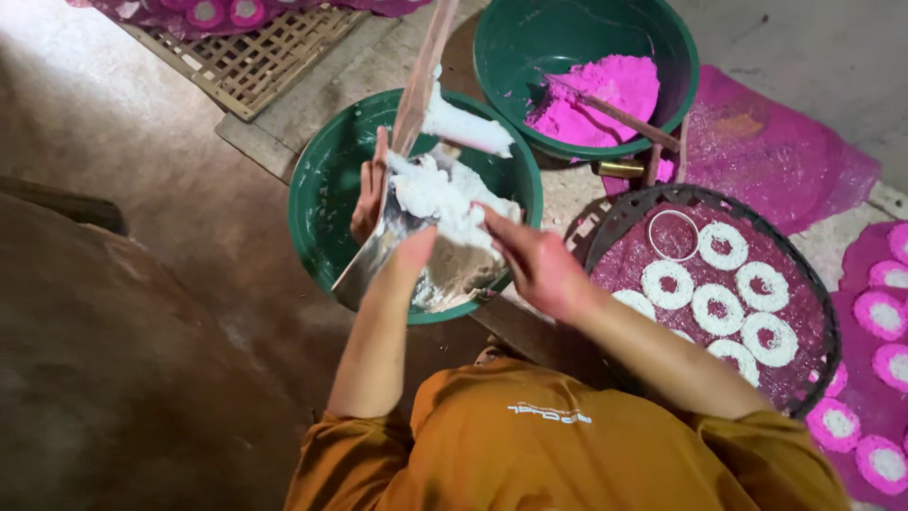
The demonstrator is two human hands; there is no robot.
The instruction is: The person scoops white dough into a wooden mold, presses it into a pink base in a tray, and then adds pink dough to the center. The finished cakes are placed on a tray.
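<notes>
Seven white rings [667,282] fill half the round tray [825,312], while the left hand [371,194] grips the metal scoop [397,251] and the right hand [534,265], its fingers open, scrapes off white dough [440,189].

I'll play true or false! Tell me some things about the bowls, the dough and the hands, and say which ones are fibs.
1. The pink powder sits in a green bowl. True.
2. White rings lie on the round tray. True.
3. The person's shirt is blue. False: it is orange.
4. The white dough is mixed into the pink powder. False: it is piled on a metal scoop over the nearer green bowl.
5. The left hand holds the metal scoop while the right hand touches the dough. True.
</notes>
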